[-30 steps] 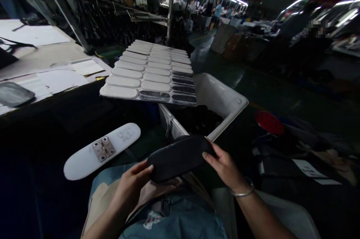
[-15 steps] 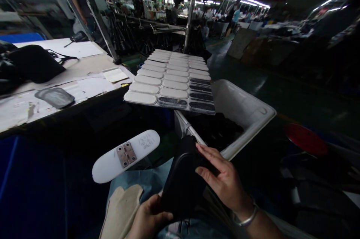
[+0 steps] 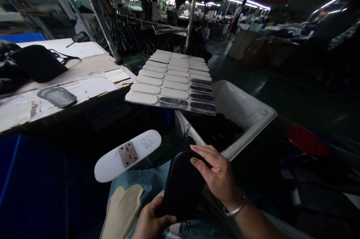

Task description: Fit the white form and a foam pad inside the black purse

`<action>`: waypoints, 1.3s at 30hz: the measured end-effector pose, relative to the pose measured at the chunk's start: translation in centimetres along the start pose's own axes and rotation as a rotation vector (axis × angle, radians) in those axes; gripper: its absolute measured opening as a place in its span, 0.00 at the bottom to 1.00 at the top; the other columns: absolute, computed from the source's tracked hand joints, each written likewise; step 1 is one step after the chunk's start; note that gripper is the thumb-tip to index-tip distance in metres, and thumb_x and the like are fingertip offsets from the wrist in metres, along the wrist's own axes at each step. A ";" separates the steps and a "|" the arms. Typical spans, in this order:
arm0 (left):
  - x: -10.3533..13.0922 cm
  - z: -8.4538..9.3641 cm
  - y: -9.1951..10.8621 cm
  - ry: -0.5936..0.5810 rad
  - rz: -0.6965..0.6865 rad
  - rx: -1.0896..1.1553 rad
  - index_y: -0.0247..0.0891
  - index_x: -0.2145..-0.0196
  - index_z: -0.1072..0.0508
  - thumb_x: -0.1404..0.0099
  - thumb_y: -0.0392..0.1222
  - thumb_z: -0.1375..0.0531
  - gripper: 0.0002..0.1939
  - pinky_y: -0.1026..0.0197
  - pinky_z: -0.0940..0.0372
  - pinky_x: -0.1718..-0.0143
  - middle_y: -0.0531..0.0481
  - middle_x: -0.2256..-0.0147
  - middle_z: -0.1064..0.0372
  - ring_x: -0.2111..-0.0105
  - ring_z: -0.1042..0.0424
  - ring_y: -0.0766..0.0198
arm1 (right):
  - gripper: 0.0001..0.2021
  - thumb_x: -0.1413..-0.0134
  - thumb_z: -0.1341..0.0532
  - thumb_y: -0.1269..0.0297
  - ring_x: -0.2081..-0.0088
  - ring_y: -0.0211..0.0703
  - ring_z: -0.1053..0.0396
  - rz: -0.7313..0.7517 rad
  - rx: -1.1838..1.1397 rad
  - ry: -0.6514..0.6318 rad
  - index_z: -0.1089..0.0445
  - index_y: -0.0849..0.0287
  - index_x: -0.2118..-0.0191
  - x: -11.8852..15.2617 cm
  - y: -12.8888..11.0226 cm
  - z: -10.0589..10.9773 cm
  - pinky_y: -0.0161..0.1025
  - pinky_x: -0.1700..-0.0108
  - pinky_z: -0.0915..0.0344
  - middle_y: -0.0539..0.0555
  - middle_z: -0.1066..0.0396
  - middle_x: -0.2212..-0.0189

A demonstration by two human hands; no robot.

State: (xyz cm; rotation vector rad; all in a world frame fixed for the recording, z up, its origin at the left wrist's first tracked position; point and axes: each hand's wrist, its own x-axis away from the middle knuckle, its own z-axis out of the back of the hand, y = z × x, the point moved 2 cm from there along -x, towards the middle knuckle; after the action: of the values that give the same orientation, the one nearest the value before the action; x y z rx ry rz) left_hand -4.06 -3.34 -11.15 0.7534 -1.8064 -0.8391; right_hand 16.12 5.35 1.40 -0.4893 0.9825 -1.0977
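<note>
A black, leather-like piece with a rounded, raised edge stands tilted over my lap; it looks like part of a bag, but its full shape is lost in the dark. My left hand grips its lower end, thumb on the near face. At its upper right edge, my right hand has thumb and fingers closed on the rim. Just left of it is a white oval board with a metal hinge and handwriting. A beige cloth-like piece lies on my lap beside my left hand.
Ahead, a board bears rows of white and dark oval pieces, over a white bin with dark items inside. A worktable stands at left, a metal pole behind, a red round seat at right.
My right hand has shifted slightly left along the black piece's upper edge, and the piece has turned a little more upright. My left hand keeps its hold. The view moved slightly.
</note>
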 end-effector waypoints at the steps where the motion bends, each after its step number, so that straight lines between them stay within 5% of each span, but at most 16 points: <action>1: 0.1 0.2 0.6 -0.051 -0.011 -0.119 0.40 0.60 0.24 0.54 0.44 0.30 0.21 0.58 0.35 0.53 0.51 0.61 0.25 0.57 0.28 0.54 | 0.12 0.45 0.38 0.67 0.54 0.43 0.30 0.012 0.006 -0.003 0.27 0.57 0.53 -0.1 -0.1 -0.1 0.44 0.50 0.31 0.55 0.25 0.57; 4: 0.8 1.4 3.9 -0.062 -0.051 -0.661 0.38 0.68 0.22 0.44 0.52 0.37 0.15 0.54 0.34 0.56 0.46 0.65 0.26 0.61 0.27 0.52 | 0.11 0.45 0.38 0.67 0.56 0.43 0.29 0.048 0.014 -0.028 0.26 0.58 0.55 -0.5 -0.4 -0.4 0.43 0.53 0.29 0.55 0.24 0.60; 6: 1.2 2.3 6.9 0.112 -0.191 -0.868 0.40 0.60 0.23 0.43 0.56 0.39 0.20 0.49 0.36 0.51 0.42 0.58 0.27 0.55 0.29 0.48 | 0.10 0.46 0.38 0.67 0.57 0.43 0.28 0.065 0.005 -0.058 0.26 0.59 0.56 -0.6 -0.7 -0.6 0.42 0.54 0.29 0.56 0.24 0.61; 8: 1.4 2.2 9.8 0.230 -0.444 -0.807 0.43 0.44 0.34 0.41 0.54 0.39 0.29 0.48 0.42 0.43 0.40 0.44 0.37 0.44 0.38 0.47 | 0.11 0.46 0.37 0.66 0.57 0.43 0.28 0.072 -0.018 -0.089 0.26 0.59 0.57 -0.7 -1.1 -0.8 0.41 0.54 0.28 0.55 0.24 0.61; 11: 0.8 0.8 12.1 0.155 -0.726 -0.613 0.45 0.39 0.40 0.39 0.48 0.39 0.31 0.49 0.49 0.38 0.44 0.38 0.44 0.38 0.46 0.51 | 0.13 0.47 0.36 0.66 0.54 0.43 0.28 0.072 -0.090 -0.148 0.27 0.57 0.54 -0.4 -1.5 -1.3 0.41 0.51 0.29 0.55 0.24 0.58; 15: -0.4 -0.9 12.5 0.100 -0.761 -0.416 0.44 0.47 0.30 0.37 0.42 0.41 0.19 0.51 0.43 0.42 0.46 0.46 0.33 0.44 0.36 0.53 | 0.24 0.49 0.34 0.64 0.47 0.47 0.33 0.001 -0.241 -0.140 0.35 0.54 0.45 0.7 -1.2 -2.0 0.45 0.45 0.32 0.57 0.32 0.47; 18: -0.5 -1.0 12.4 0.131 -0.750 -0.381 0.41 0.51 0.27 0.38 0.41 0.39 0.16 0.52 0.40 0.45 0.44 0.50 0.30 0.48 0.34 0.53 | 0.24 0.50 0.34 0.64 0.44 0.49 0.36 -0.052 -0.277 -0.095 0.35 0.54 0.46 1.6 -0.7 -2.1 0.48 0.44 0.33 0.58 0.36 0.44; 26: -1.2 -1.0 13.4 0.129 -0.807 -0.451 0.43 0.49 0.28 0.42 0.46 0.35 0.22 0.54 0.39 0.48 0.44 0.53 0.36 0.51 0.35 0.55 | 0.14 0.48 0.35 0.65 0.52 0.45 0.29 -0.010 -0.180 -0.087 0.28 0.52 0.53 1.2 -0.9 -1.9 0.45 0.50 0.30 0.54 0.26 0.54; 32: -2.1 -1.7 13.1 0.036 -0.821 -0.337 0.41 0.52 0.26 0.39 0.38 0.38 0.16 0.48 0.42 0.43 0.43 0.50 0.30 0.44 0.37 0.51 | 0.09 0.47 0.36 0.66 0.57 0.44 0.28 -0.024 -0.175 -0.097 0.25 0.53 0.58 0.9 -1.2 -2.2 0.44 0.53 0.29 0.54 0.25 0.59; 39: -1.8 -1.9 12.5 0.092 -0.806 -0.281 0.39 0.58 0.24 0.38 0.37 0.39 0.10 0.48 0.39 0.45 0.44 0.55 0.26 0.48 0.32 0.51 | 0.05 0.46 0.38 0.69 0.60 0.43 0.29 0.001 -0.144 -0.091 0.27 0.54 0.63 0.9 -2.1 -2.5 0.43 0.56 0.31 0.53 0.25 0.64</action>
State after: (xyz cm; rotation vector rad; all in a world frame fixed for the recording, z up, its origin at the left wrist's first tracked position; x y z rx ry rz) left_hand -3.27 4.81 -1.36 1.3288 -1.2378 -1.5057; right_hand 13.04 3.98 1.32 -0.6494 0.9858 -0.9996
